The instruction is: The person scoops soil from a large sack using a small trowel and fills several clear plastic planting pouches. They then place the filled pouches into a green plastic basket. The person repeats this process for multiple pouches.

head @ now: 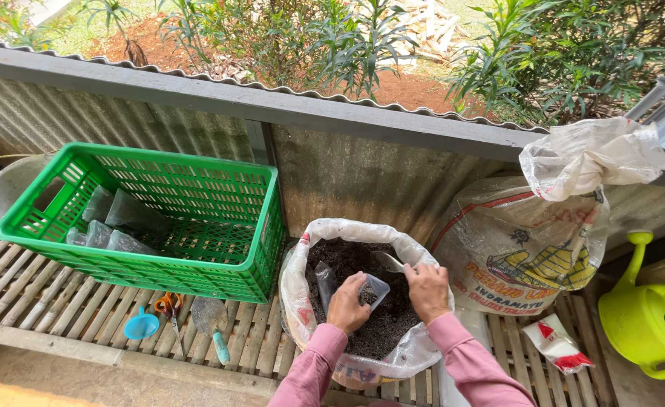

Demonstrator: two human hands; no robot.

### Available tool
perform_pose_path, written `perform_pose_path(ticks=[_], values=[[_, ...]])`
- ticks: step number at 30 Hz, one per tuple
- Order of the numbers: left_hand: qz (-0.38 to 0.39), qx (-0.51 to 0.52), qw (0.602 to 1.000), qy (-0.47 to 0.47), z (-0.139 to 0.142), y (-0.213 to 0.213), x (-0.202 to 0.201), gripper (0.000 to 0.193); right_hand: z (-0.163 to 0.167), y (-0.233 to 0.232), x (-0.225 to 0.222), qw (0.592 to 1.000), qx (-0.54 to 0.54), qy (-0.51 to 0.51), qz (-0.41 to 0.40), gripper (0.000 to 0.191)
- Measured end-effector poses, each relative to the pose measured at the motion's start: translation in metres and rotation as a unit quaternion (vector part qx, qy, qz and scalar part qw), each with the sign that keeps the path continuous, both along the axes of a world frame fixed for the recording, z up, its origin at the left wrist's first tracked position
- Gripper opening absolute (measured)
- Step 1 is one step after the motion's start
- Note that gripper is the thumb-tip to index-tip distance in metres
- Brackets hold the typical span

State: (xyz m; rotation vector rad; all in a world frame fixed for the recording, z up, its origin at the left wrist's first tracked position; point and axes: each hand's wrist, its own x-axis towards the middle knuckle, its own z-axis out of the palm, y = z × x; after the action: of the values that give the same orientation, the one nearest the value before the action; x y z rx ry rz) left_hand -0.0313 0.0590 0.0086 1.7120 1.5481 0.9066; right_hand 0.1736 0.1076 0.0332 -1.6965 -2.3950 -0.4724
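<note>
Left hand grip: the left hand [347,303] closes its fingers around a small clear plastic bag [374,290], holding it mouth-up over the soil, a little dark soil already inside.
Right hand grip: the right hand [427,290] is curled around the handle of a small scoop [387,261]; the fingers hide most of the handle, so how firmly they press I cannot tell.
Key relation: the scoop's blade lies just up and to the left of the right hand, its long axis slanting from the knuckles towards the far side of the sack. The bag's mouth sits between the two hands, just below the blade; the right hand is the one nearer the scoop, the left nearer the bag.
Sack: both hands work inside a white sack of dark soil [347,260], its rim rolled down, standing on the slatted bamboo bench [61,301].
To the left: a green crate [197,260] holding several filled clear bags [110,226]; before it a trowel [212,320], scissors [170,305] and a blue funnel [141,326].
To the right: a printed sack [513,249] and a lime-green watering can [653,316].
</note>
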Motion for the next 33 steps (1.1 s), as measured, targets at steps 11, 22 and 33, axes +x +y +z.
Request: perform_pose_path(ticks=[11, 22, 33], values=[[-0.037, 0.084, 0.996, -0.008, -0.007, -0.026, 0.006, 0.058, -0.004, -0.015, -0.069, 0.926, -0.273, 0.223, -0.137, 0.03], [-0.085, 0.017, 0.996, 0.026, 0.009, -0.042, 0.009, 0.065, 0.001, -0.007, -0.059, 0.651, -0.43, 0.61, -0.135, 0.032], [-0.032, 0.031, 0.997, -0.062, -0.004, -0.005, 0.002, 0.06, 0.029, 0.029, 0.032, 0.68, -0.452, 0.575, -0.06, 0.033]])
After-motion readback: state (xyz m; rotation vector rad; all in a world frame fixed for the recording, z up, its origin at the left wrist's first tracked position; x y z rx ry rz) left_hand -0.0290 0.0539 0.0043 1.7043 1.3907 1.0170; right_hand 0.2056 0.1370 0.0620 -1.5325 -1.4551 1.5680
